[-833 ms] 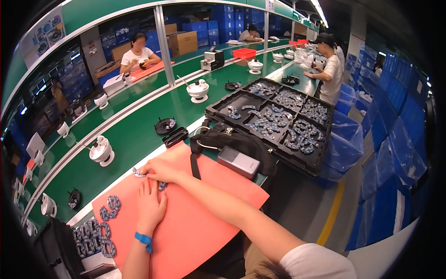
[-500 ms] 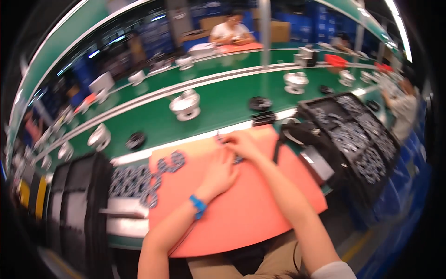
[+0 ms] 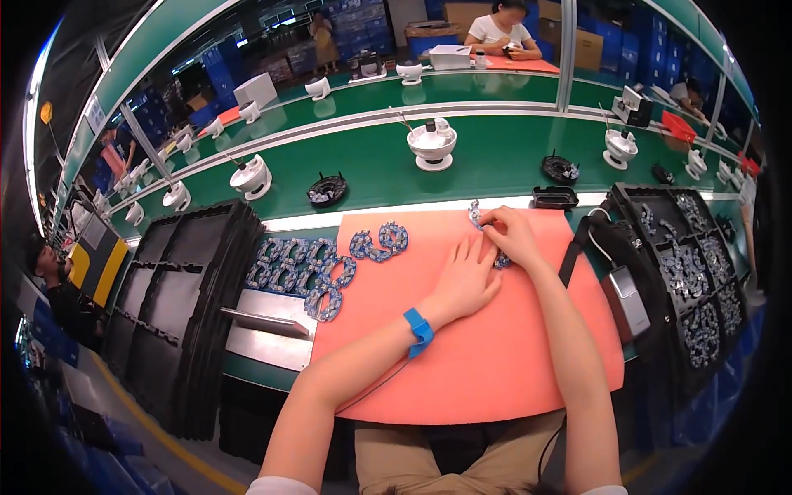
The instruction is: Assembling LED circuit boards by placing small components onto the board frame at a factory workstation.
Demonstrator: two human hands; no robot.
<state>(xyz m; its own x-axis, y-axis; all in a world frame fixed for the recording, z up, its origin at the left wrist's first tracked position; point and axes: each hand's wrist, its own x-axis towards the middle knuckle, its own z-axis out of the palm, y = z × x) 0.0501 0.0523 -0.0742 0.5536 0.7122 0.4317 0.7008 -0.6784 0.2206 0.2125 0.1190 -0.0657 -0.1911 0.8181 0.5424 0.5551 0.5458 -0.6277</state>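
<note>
A small curved circuit board (image 3: 475,213) sticks out past the fingertips of my right hand (image 3: 513,238), which is closed on it in a pinch at the far part of the orange mat (image 3: 462,375). My left hand (image 3: 464,280) lies with fingers stretched out beside it, its fingertips close to the right hand. Another bit of circuit board (image 3: 502,261) shows between the two hands; the rest is covered. Left of the hands, two ring-shaped circuit boards (image 3: 379,242) rest on the mat. A blue band (image 3: 419,331) circles my left wrist.
Several ring boards (image 3: 290,262) lie left of the mat, above a metal plate (image 3: 272,330). Black trays (image 3: 165,301) stand far left; a board-filled tray (image 3: 693,268) is right, beside a grey device (image 3: 629,304). White bowl-shaped units (image 3: 432,147) stand on the green line. A person works opposite.
The view has swung left, so everything sits further right in the picture. Both hands stay together at the board on the mat, with little visible movement.
</note>
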